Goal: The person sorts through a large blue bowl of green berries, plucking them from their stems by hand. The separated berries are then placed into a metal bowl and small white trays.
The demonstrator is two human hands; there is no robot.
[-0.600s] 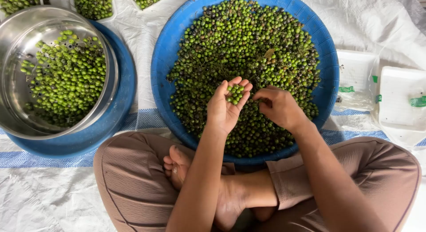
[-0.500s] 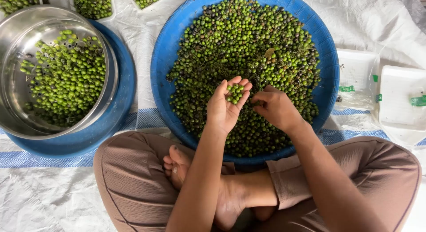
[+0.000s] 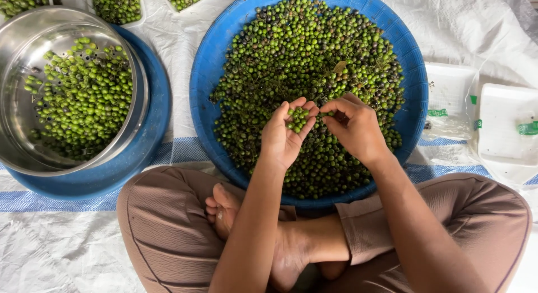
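At the bottom of the frame my crossed legs in brown trousers (image 3: 162, 225) and my bare foot (image 3: 224, 206) rest on the white woven mat (image 3: 50, 254) with its blue stripe. Just above them, near the centre, my left hand (image 3: 283, 139) is cupped palm up, its fingers (image 3: 297, 105) curled loosely around a small heap of green berries (image 3: 297, 119). My right hand (image 3: 356, 130) sits just beside it, thumb and forefinger pressed together at the edge of that heap; I cannot tell for sure whether a berry or a bit of stem is pinched between them. Both hands hover over the near part of the big blue basin (image 3: 210, 74), which is piled with green and darker berries still tangled in thin stalks (image 3: 314, 52). To do this well, I judge I should keep the left palm level so nothing rolls off, and pick with fingertips only, one berry at a time. In the left of the frame a steel colander (image 3: 22, 52) holds brighter green berries (image 3: 84, 102) and sits inside a second blue basin (image 3: 151, 153). At the right edge lie white foam trays (image 3: 504, 136); along the top left, more trays of green berries (image 3: 115, 4)
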